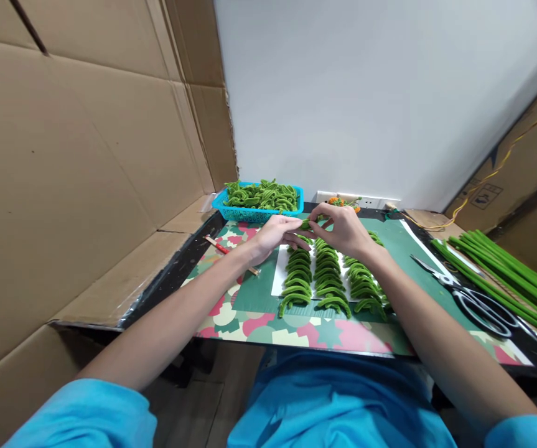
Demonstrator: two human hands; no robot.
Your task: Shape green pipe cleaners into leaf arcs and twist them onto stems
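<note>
My left hand (275,236) and my right hand (341,228) meet above the far end of the table mat. Between their fingertips is a small green fuzzy chenille piece (306,223), partly hidden by the fingers. Both hands are closed on it, the right one in a pinch. Below them, curved green chenille pieces lie in rows: a left row (298,275), a middle row (328,272) and a right row (360,280). The rows rest partly on white paper (277,284), and my right forearm covers some of the right side.
A blue basket (249,215) heaped with green pieces (263,195) stands at the back left. Black-handled scissors (478,306) and long green stems (513,274) lie at right. A red-wrapped stick (216,245) is left. Orange decorations (338,201) sit by a power strip (371,202). Cardboard (86,155) walls the left.
</note>
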